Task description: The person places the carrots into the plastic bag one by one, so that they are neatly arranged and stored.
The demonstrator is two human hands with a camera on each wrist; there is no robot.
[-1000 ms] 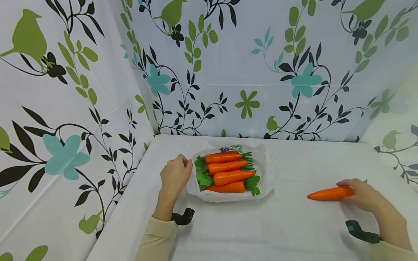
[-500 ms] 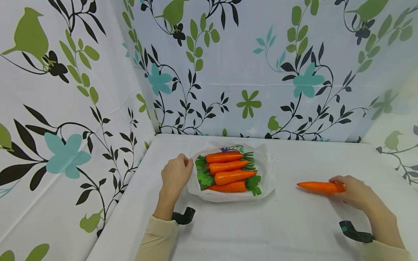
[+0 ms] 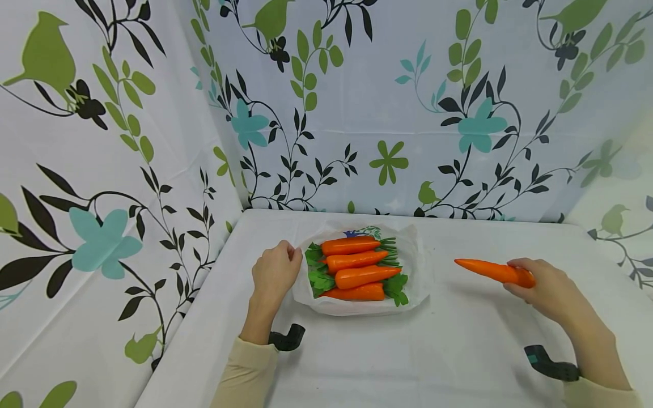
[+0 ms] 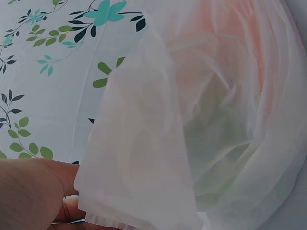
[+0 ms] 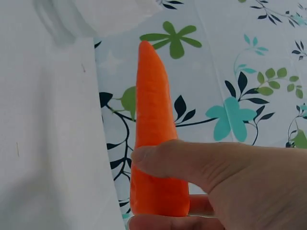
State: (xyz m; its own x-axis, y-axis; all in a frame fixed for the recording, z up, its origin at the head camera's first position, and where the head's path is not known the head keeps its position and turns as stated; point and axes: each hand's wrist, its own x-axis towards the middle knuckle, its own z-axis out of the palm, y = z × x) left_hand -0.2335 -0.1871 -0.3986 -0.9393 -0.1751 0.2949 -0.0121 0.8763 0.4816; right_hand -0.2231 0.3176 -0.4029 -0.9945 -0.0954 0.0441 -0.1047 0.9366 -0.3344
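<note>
My right hand (image 3: pixel 555 292) grips a smooth orange carrot (image 3: pixel 484 268) near its thick end, above the table, its tip pointing left. In the right wrist view the thumb lies across this carrot (image 5: pixel 152 105), with fingers behind it. At the left, my left hand (image 3: pixel 275 273) pinches the edge of a thin white plastic bag (image 3: pixel 334 308). That bag (image 4: pixel 134 143) hides part of the fingers in the left wrist view. Several carrots (image 3: pixel 364 277) with green leaves lie stacked side by side in the bag's open mouth.
A white cloth covers the table (image 3: pixel 388 362). Behind it hangs a patterned curtain (image 3: pixel 336 136) with leaves, birds and flowers, and more of this fabric stands along the left and right sides. A black wrist mount (image 3: pixel 287 338) sits on each forearm.
My right hand has lifted the carrot off the table and moved it left toward the bag, its tip tilting up. The left hand keeps its place at the bag's edge.
</note>
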